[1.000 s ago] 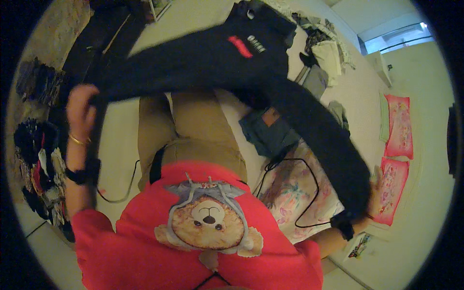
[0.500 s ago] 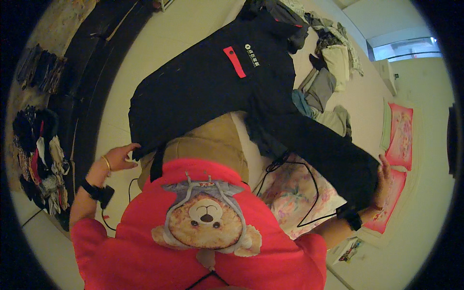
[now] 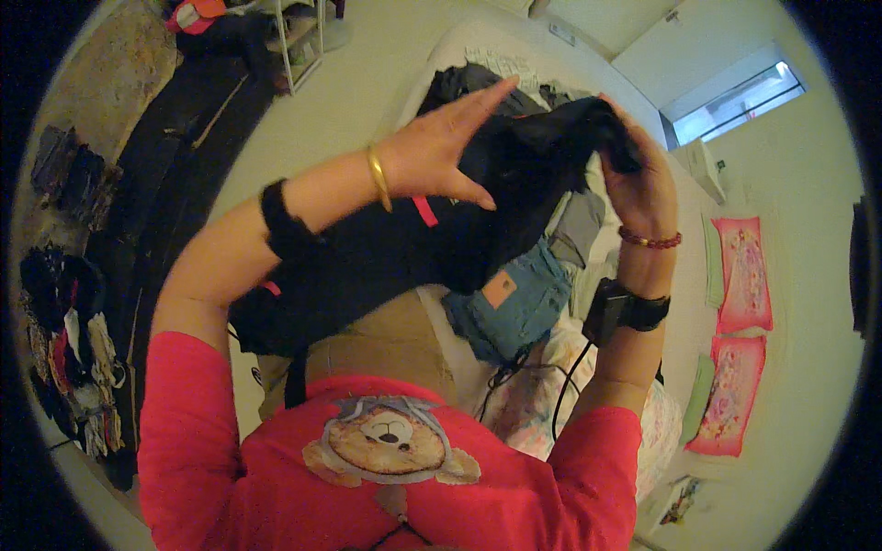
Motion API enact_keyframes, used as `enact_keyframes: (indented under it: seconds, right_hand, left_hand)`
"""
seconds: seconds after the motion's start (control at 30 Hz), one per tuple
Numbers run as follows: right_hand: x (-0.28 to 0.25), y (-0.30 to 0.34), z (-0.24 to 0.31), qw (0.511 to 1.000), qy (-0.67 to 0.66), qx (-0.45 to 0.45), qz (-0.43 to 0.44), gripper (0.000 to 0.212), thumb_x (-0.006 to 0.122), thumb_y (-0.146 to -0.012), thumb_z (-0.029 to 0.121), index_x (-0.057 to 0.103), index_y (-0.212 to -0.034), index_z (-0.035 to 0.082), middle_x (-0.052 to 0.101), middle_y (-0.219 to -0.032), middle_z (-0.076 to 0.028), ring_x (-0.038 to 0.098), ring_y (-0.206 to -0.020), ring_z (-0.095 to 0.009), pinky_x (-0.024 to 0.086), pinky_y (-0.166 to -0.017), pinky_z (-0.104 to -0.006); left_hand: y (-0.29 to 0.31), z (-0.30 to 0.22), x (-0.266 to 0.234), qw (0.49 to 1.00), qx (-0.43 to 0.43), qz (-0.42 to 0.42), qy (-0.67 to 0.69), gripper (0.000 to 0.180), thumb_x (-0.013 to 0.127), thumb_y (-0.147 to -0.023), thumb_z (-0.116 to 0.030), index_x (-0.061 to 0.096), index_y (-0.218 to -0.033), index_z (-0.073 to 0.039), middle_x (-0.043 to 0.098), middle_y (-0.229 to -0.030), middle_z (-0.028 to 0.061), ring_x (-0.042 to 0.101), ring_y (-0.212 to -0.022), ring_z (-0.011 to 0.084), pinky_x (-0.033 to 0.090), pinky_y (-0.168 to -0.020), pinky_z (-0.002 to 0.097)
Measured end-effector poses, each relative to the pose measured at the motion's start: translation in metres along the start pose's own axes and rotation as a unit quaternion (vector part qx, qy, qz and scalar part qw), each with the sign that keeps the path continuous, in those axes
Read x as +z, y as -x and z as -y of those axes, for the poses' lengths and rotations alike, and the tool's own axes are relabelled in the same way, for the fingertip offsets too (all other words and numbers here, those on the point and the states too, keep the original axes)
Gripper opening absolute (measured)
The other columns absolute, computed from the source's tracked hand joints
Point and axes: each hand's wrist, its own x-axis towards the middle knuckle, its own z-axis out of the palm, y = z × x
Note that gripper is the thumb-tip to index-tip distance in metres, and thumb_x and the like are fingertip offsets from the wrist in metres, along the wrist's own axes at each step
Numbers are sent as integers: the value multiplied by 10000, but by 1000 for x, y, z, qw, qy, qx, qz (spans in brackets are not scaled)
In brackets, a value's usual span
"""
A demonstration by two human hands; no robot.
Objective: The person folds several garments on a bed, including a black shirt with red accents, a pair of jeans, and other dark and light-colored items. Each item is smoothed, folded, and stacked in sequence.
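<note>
A black jacket [image 3: 367, 262] with a red tab on its chest lies across my lap and the bed edge. My left hand [image 3: 432, 151], wearing a gold bangle, hovers over the upper part of the jacket with fingers and thumb spread. Bunched black cloth at the jacket's far right is gripped by my right hand [image 3: 648, 188], whose fingers are partly hidden behind it. Below the lifted cloth, a folded pair of blue jeans [image 3: 519, 308] with a tan patch shows on the bed.
Grey and dark clothes [image 3: 574, 230] lie in a heap on the bed [image 3: 478, 46] beyond the jacket. Pink pillows [image 3: 742, 275] rest at the right. A black cable [image 3: 565, 390] runs from my right wrist. More clothes [image 3: 78, 340] are piled at the far left.
Both hands have moved up from the jacket's lower edges to its upper part. The right sleeve has been drawn up and inward, uncovering the jeans. The left hand has left the lower corner.
</note>
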Motion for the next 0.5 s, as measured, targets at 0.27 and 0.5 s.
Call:
enact_keyframes:
  seconds: [0.27,0.5]
  right_hand:
    - [31,-39,-36,995,-12,-17,98,388,491,-907,193,445,-1227,-21,540,-1177,-152,526,-1099,-255,476,-893,-388]
    - [-39,-47,-107,961,260,-94,-30,477,520,-885,195,365,-1305,32,546,-1175,-154,540,-1081,-313,486,-842,-385]
  left_hand:
    - [-28,34,4,927,-177,-210,256,414,626,-766,-81,524,-1164,-22,631,-901,33,591,-829,147,477,-786,299]
    - [-35,172,-29,710,-295,-275,577,261,564,-867,-219,573,-1070,-56,615,-1048,67,590,-939,229,467,-863,369]
